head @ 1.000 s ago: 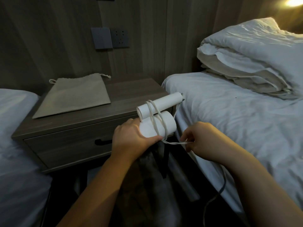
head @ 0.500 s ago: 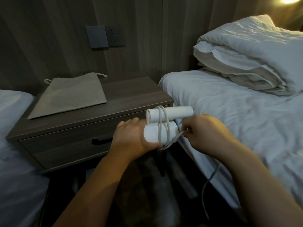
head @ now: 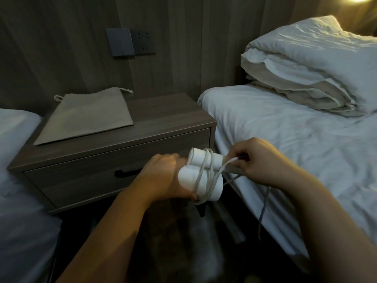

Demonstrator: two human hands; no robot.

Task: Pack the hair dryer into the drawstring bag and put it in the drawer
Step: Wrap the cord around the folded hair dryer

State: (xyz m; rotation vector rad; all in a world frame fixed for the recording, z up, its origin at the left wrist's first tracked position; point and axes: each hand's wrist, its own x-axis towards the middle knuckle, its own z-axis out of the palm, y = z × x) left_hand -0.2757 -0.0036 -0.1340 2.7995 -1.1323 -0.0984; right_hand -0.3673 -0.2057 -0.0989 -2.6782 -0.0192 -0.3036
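- Gripping the folded white hair dryer [head: 188,178] in the left hand [head: 163,176], with fingers curled round the fat barrel, out in mid-air just in front of the nightstand [head: 167,115] and its shut drawer [head: 81,180].
- Pinching the cord [head: 206,174] with the right hand [head: 259,162] up by the thinner tube, mid-wrap by the look of it, with a few turns on and a loose tail [head: 263,211] dangling floorward beside the bed [head: 285,139].
- Biggest risk, probably: easing off that pinch even briefly, then goodbye loops and back to square one.
- Too slack and off with the coils over the rounded end; too tight and hello kinked cord at the joint.
- Worth minding the loose tail as well: plenty of scope for snagging on the bed edge and yanking the hair dryer out of the left-hand grip. Can't see the plug, so no telling the length left to wind.
- Over on the nightstand top: flat drawstring bag [head: 85,117], well apart from both hands, mouth toward the wall. Going to need two hands for opening, so without tucking the cord end in first, likely unravelling halfway in.
- Same deal with the drawer handle [head: 126,172]: needs a free hand, so no juggling everything at once.
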